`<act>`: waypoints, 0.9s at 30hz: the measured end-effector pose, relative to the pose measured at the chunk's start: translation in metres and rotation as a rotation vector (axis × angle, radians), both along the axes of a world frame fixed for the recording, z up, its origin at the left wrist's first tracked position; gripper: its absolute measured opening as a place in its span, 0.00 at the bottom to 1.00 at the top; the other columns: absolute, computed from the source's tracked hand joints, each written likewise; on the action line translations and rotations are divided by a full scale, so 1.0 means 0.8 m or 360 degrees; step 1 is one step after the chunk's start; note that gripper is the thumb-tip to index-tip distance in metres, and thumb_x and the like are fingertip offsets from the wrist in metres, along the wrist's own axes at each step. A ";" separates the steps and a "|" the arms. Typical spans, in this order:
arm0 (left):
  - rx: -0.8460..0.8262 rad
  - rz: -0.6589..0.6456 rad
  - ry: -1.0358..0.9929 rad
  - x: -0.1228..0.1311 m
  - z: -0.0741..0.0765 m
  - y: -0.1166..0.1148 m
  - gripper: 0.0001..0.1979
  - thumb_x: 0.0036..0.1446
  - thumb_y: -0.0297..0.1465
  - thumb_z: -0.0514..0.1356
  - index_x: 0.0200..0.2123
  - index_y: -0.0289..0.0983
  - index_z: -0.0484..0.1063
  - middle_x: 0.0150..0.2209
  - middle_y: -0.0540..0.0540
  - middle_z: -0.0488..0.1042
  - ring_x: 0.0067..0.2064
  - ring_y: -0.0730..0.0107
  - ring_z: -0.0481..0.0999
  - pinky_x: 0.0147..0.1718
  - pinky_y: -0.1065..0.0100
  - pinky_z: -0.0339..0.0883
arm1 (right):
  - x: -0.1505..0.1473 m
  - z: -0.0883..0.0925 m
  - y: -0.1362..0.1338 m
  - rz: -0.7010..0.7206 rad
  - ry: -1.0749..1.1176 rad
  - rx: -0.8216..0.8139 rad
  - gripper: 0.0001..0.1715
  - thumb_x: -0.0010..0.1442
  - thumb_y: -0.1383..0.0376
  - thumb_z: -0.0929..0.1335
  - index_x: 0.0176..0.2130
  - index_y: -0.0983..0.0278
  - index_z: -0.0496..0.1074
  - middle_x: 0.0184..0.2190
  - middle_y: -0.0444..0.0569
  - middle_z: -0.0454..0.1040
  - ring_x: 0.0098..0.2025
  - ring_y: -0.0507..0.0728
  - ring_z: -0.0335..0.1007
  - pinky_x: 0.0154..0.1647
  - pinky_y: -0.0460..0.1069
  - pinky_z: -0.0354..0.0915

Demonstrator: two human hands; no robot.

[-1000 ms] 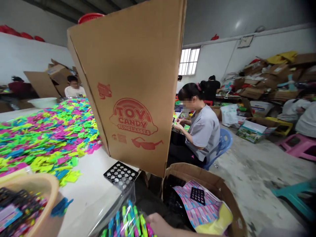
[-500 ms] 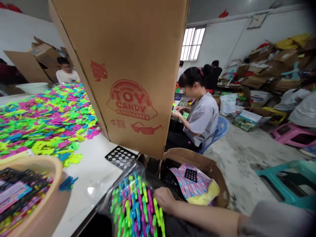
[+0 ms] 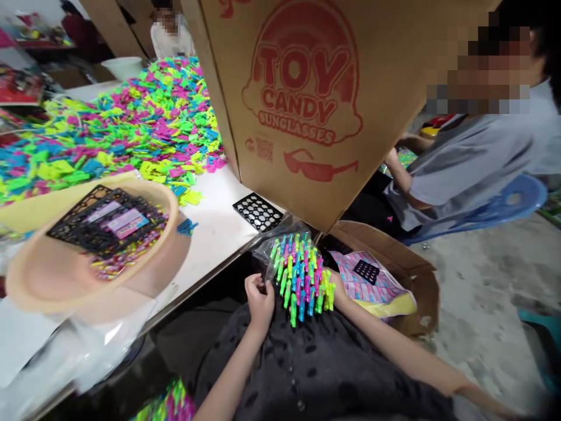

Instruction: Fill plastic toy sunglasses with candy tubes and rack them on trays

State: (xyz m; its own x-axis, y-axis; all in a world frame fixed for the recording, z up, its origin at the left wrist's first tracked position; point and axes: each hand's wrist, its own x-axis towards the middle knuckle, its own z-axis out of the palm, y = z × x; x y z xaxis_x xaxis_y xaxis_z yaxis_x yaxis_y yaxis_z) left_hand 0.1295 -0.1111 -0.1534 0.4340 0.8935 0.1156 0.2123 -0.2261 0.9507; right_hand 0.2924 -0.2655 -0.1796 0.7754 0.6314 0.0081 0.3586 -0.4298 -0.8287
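A clear plastic bag point(image 3: 280, 248) holds a block of green, blue and pink plastic toy pieces point(image 3: 301, 275) standing in rows above my lap. My left hand point(image 3: 259, 298) is closed, pinching the bag's left edge. My right hand point(image 3: 336, 282) is mostly hidden behind the block, pressed against its right side; its fingers do not show. A black perforated tray point(image 3: 258, 211) lies on the white table point(image 3: 214, 234) just beyond the bag.
A tan basin point(image 3: 65, 275) with black trays and small pieces sits left. Loose coloured pieces point(image 3: 109, 123) cover the far table. A tall cardboard box point(image 3: 324, 88) stands ahead. An open carton point(image 3: 394, 275) sits on the floor right. A seated person point(image 3: 464, 164) works beyond it.
My view dropped down and closer. The bagged block rose to upright in front of me. My left hand came into view and took the bag's edge.
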 end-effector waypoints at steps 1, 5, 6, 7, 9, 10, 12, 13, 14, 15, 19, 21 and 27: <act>0.0060 0.0013 -0.0017 -0.002 0.003 0.001 0.08 0.49 0.32 0.58 0.33 0.37 0.62 0.33 0.46 0.63 0.36 0.67 0.65 0.40 0.61 0.63 | 0.003 0.002 0.001 -0.0002 0.0000 0.0015 0.15 0.60 0.57 0.64 0.32 0.68 0.69 0.28 0.44 0.70 0.30 0.50 0.67 0.33 0.49 0.66; 0.0203 -0.0057 -0.0083 -0.004 0.015 0.002 0.08 0.49 0.33 0.57 0.25 0.39 0.58 0.27 0.48 0.62 0.33 0.67 0.66 0.36 0.63 0.62 | 0.017 0.014 0.008 -0.0076 -0.0017 0.0074 0.17 0.57 0.55 0.61 0.26 0.64 0.67 0.23 0.44 0.69 0.26 0.52 0.64 0.29 0.48 0.62; 0.0217 -0.0085 -0.0090 -0.003 0.017 0.001 0.08 0.49 0.33 0.57 0.24 0.39 0.58 0.27 0.49 0.63 0.32 0.68 0.66 0.36 0.64 0.62 | 0.021 0.018 0.010 -0.0104 -0.0019 0.0089 0.17 0.56 0.55 0.61 0.26 0.64 0.67 0.22 0.45 0.69 0.26 0.53 0.64 0.28 0.48 0.61; 0.0223 -0.0107 -0.0091 -0.002 0.019 0.001 0.08 0.50 0.33 0.57 0.24 0.39 0.59 0.26 0.49 0.63 0.31 0.68 0.66 0.35 0.64 0.62 | 0.024 0.021 0.011 -0.0130 -0.0021 0.0104 0.16 0.55 0.55 0.60 0.25 0.63 0.66 0.21 0.45 0.69 0.25 0.54 0.63 0.27 0.48 0.61; 0.0218 -0.0118 -0.0083 0.001 0.023 0.000 0.08 0.51 0.32 0.56 0.24 0.39 0.60 0.26 0.49 0.63 0.31 0.69 0.66 0.34 0.66 0.62 | 0.029 0.025 0.015 -0.0176 -0.0028 0.0129 0.15 0.53 0.55 0.60 0.25 0.62 0.64 0.20 0.44 0.68 0.24 0.54 0.62 0.26 0.48 0.59; 0.0206 -0.0104 -0.0076 0.003 0.025 -0.001 0.07 0.52 0.32 0.56 0.25 0.39 0.60 0.27 0.49 0.63 0.31 0.69 0.66 0.34 0.66 0.62 | 0.032 0.027 0.017 -0.0197 -0.0033 0.0140 0.14 0.52 0.55 0.61 0.25 0.62 0.63 0.20 0.44 0.67 0.24 0.53 0.61 0.26 0.47 0.59; 0.0164 -0.0037 -0.0057 0.008 0.027 0.000 0.04 0.54 0.31 0.54 0.28 0.38 0.61 0.28 0.49 0.64 0.32 0.69 0.66 0.35 0.67 0.61 | 0.035 0.031 0.023 -0.0220 -0.0037 0.0162 0.14 0.53 0.54 0.60 0.26 0.62 0.63 0.21 0.44 0.66 0.24 0.53 0.61 0.26 0.47 0.58; 0.0137 0.0010 -0.0049 0.011 0.028 0.000 0.02 0.55 0.30 0.52 0.30 0.38 0.61 0.29 0.49 0.63 0.32 0.70 0.66 0.34 0.68 0.61 | 0.036 0.034 0.026 -0.0222 -0.0037 0.0170 0.15 0.54 0.54 0.60 0.27 0.62 0.63 0.21 0.44 0.66 0.24 0.53 0.61 0.26 0.47 0.58; 0.0111 0.0057 -0.0042 0.014 0.028 0.001 0.02 0.56 0.29 0.51 0.32 0.38 0.61 0.30 0.49 0.63 0.33 0.70 0.66 0.34 0.68 0.61 | 0.037 0.036 0.029 -0.0218 -0.0037 0.0175 0.15 0.55 0.54 0.60 0.27 0.63 0.63 0.22 0.44 0.66 0.25 0.52 0.61 0.26 0.46 0.58; 0.0088 0.0099 -0.0037 0.017 0.028 0.002 0.02 0.57 0.29 0.49 0.33 0.38 0.61 0.30 0.49 0.63 0.33 0.70 0.66 0.34 0.69 0.61 | 0.038 0.039 0.033 -0.0208 -0.0037 0.0178 0.16 0.56 0.54 0.59 0.27 0.63 0.63 0.22 0.43 0.65 0.25 0.52 0.60 0.26 0.46 0.57; 0.0075 0.0168 -0.0026 0.022 0.032 0.009 0.02 0.57 0.28 0.50 0.33 0.37 0.61 0.30 0.50 0.62 0.33 0.71 0.65 0.35 0.69 0.60 | 0.038 0.049 0.049 -0.0159 -0.0050 0.0165 0.20 0.58 0.54 0.57 0.21 0.62 0.59 0.17 0.41 0.59 0.23 0.51 0.56 0.25 0.45 0.54; 0.0108 0.0176 -0.0027 0.023 0.037 0.013 0.02 0.56 0.29 0.53 0.32 0.37 0.61 0.30 0.50 0.61 0.32 0.71 0.63 0.34 0.69 0.59 | 0.039 0.052 0.055 -0.0141 -0.0065 0.0157 0.22 0.58 0.54 0.58 0.19 0.62 0.55 0.16 0.40 0.55 0.21 0.50 0.53 0.23 0.45 0.51; 0.0232 0.0051 -0.0063 0.031 0.056 0.026 0.04 0.53 0.28 0.57 0.27 0.37 0.63 0.27 0.51 0.61 0.30 0.72 0.62 0.32 0.70 0.58 | 0.045 0.061 0.070 -0.0096 -0.0104 0.0145 0.25 0.58 0.52 0.57 0.16 0.62 0.52 0.15 0.39 0.50 0.19 0.48 0.50 0.21 0.45 0.48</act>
